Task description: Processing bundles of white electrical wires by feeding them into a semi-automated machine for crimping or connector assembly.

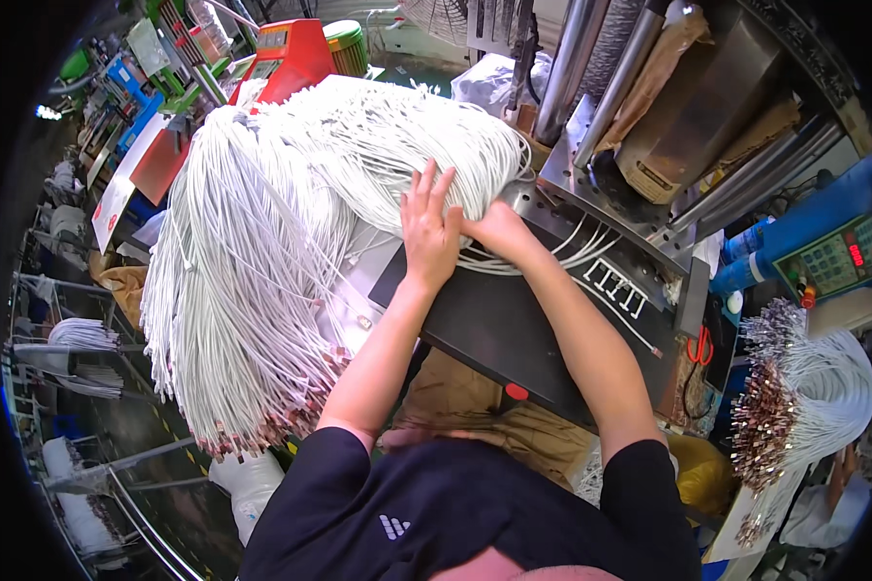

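A large heap of white cables [262,223] with brownish connector ends hangs over the left side of the work surface. My left hand [429,232] rests on the near right part of this heap, its fingers stretched out and spread. Right beside it, my right hand [504,234] is closed around some of the white cables at the heap's edge; its fingertips are partly hidden. A few cable strands run out from under my hands across the black plate [494,329]. Toward the right of that plate lies a white comb-like moulded piece [616,289], with a cable end near it.
Steel columns [576,68] and a heavy press block stand at the back right. A control panel [843,254] is at the far right, above a coiled cable bundle [833,387]. Red-handled scissors [700,347] lie by the plate; a red button [516,391] is on its front edge.
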Demonstrator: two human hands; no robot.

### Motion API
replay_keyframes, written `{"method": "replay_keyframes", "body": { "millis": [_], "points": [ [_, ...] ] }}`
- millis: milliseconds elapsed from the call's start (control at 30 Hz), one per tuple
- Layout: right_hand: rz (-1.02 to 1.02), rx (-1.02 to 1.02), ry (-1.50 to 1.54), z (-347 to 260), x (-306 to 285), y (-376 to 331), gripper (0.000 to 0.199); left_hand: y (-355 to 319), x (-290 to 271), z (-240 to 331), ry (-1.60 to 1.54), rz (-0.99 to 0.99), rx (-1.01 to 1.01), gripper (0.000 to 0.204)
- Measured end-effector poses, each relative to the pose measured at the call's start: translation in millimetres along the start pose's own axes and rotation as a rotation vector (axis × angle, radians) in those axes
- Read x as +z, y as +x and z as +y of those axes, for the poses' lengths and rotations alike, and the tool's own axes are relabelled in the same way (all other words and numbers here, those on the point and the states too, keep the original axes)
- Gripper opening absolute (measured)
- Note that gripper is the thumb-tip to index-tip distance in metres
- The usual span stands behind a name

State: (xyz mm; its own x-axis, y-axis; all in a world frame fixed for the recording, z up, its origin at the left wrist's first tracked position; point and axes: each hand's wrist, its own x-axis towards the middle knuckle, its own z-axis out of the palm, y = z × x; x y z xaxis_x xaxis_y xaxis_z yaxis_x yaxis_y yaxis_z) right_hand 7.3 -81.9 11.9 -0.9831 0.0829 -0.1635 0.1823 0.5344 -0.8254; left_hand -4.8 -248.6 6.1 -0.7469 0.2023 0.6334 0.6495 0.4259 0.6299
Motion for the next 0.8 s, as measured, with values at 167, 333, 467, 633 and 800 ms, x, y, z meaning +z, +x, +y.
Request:
{"method": "replay_keyframes", "body": {
  "millis": [167, 333, 467, 633, 800],
  "points": [
    [-0.008, -0.120, 0.111, -20.0, 8.0, 68.9, 0.077, 52.4, 16.3, -43.3, 0.041, 0.078, -0.090, 0.051],
    [0.583, -0.043, 0.143, -33.4, 6.0, 79.1, 0.054, 92.4, 77.9, -76.2, 0.148, 0.128, -0.082, 0.062],
    [0.554, -0.433, -0.249, -20.1, -0.9, -35.6, 0.041, 98.7, 77.1, -79.7, 0.122, 0.089, -0.092, 0.068],
    [0.500, -0.150, -0.634, 35.0, -59.6, -195.4, 0.063, 57.3, 44.9, -41.0, 0.146, 0.214, 0.088, 0.063],
    [0.475, -0.014, -0.560, 71.7, -77.1, -270.3, 0.023, 14.6, 31.8, -1.0, 0.225, -0.048, 0.268, 0.053]
  ]
}}
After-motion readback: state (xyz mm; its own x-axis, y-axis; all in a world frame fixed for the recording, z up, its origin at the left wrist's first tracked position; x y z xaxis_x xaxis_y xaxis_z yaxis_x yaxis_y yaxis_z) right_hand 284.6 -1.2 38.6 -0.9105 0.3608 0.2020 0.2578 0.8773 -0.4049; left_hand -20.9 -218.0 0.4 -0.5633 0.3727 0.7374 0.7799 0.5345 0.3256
